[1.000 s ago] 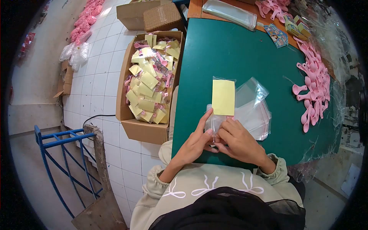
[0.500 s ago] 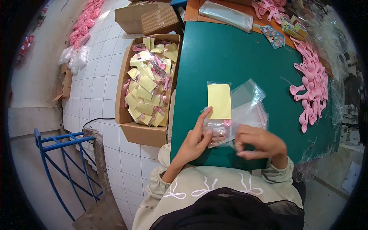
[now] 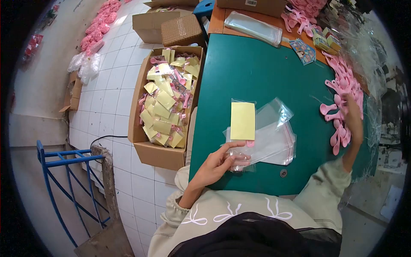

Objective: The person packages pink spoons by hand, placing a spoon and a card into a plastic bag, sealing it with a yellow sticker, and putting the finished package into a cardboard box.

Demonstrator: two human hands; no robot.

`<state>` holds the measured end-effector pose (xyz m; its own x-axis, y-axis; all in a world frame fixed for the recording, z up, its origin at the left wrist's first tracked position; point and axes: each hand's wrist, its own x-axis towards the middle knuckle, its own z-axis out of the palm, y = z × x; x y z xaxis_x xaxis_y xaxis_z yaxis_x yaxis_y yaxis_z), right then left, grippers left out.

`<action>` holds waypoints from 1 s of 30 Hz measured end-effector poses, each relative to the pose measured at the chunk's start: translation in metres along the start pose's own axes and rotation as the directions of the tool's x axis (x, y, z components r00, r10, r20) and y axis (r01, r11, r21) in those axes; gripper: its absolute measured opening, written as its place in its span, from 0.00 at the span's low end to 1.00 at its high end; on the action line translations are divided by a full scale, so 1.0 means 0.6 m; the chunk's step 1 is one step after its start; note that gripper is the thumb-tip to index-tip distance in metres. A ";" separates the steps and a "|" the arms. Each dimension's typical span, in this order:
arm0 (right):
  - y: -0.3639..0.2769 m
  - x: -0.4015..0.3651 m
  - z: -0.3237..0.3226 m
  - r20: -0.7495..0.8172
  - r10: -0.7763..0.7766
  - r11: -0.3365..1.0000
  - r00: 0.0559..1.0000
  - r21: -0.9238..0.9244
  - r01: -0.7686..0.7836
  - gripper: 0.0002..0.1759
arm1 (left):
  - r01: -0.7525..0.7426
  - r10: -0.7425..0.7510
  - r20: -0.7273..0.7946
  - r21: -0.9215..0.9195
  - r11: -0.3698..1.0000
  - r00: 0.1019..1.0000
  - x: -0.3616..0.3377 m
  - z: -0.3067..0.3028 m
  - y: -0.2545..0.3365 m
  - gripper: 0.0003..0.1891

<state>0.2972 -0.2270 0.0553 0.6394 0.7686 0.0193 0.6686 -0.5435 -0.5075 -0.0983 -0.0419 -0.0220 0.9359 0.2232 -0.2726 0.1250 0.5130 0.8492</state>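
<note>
My left hand (image 3: 217, 165) grips the lower end of a clear plastic bag (image 3: 238, 164), its thumb and fingers closed on the film. A yellow card (image 3: 242, 121) shows in that bag, with a bit of pink plastic (image 3: 250, 144) just below it. Several flat clear bags (image 3: 274, 147) lie fanned out on the green table, partly under the packed one. At the right, my right hand (image 3: 352, 112) is over a pile of pink spoons (image 3: 343, 81). Its fingers are blurred, so what they touch is hidden.
Left of the green table (image 3: 239, 64), a cardboard box (image 3: 160, 155) is full of packed bags with yellow cards. A stack of clear bags (image 3: 252, 28), picture cards (image 3: 303, 51) and small card bundles (image 3: 326, 40) lie at the back. A blue metal rack (image 3: 68, 156) stands at left.
My right hand has moved from beside the bag, out to the right and up to the pink spoons. My left hand has stayed on the bag's lower end.
</note>
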 end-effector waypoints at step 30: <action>-0.248 -0.151 0.240 0.066 -0.291 0.820 0.955 0.532 0.212 0.08 | -0.140 0.380 -0.277 0.616 0.775 0.883 0.004 0.015 0.021 0.08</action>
<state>0.0852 -0.1675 0.0049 0.3908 0.9140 0.1087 0.4819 -0.1026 -0.8702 -0.0915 -0.0423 -0.0081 0.7824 0.6212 -0.0434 0.1689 -0.1447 0.9750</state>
